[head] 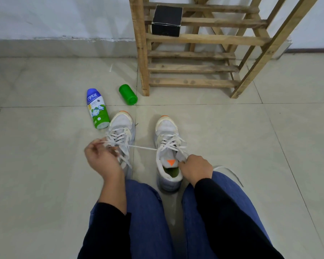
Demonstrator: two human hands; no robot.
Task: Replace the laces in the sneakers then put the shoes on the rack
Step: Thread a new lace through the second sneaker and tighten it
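Observation:
Two white sneakers with orange toe tips stand side by side on the tiled floor, toes pointing away from me. My left hand (pixel 99 157) pinches a white lace (pixel 142 147) over the left sneaker (pixel 121 128); the lace stretches taut across to the right sneaker (pixel 166 131). My right hand (pixel 195 168) grips the tongue and collar at the right side of the right sneaker's opening. Another loose lace end (pixel 230 171) lies on the floor beside my right knee. The wooden shoe rack (pixel 193 53) stands against the wall ahead.
A black box (pixel 166 20) sits on a rack shelf. A blue-and-green powder bottle (pixel 98 108) and a green container (pixel 128 94) lie on the floor left of the rack. My knees in blue jeans fill the bottom of the view.

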